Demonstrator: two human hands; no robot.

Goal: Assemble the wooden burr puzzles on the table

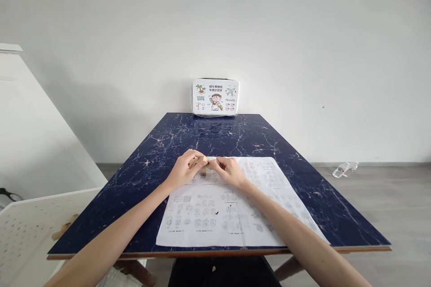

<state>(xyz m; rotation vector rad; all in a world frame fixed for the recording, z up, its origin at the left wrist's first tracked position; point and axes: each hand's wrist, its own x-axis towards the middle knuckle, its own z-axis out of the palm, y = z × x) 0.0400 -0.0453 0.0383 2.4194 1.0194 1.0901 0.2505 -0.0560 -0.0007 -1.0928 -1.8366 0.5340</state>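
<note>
Notched wooden puzzle pieces (203, 160) are gathered between my two hands, just above the far left part of a printed paper sheet (242, 233). My left hand (183, 169) is closed around them from the left, thumb along the near side. From the right, my right hand (231, 172) pinches at the same pieces with its fingertips. A short wooden end (203, 172) sticks out below, toward me. Fingers cover much of the wood, so how the pieces join cannot be seen. Rows of small line diagrams cover the sheet.
The sheet lies on a dark blue marbled table (141, 175). A white illustrated case (215, 97) leans against the wall at the far edge. Left of the table, a white perforated surface (27, 228) carries some wooden pieces (63, 228). Clear plastic (345, 169) lies on the floor at right.
</note>
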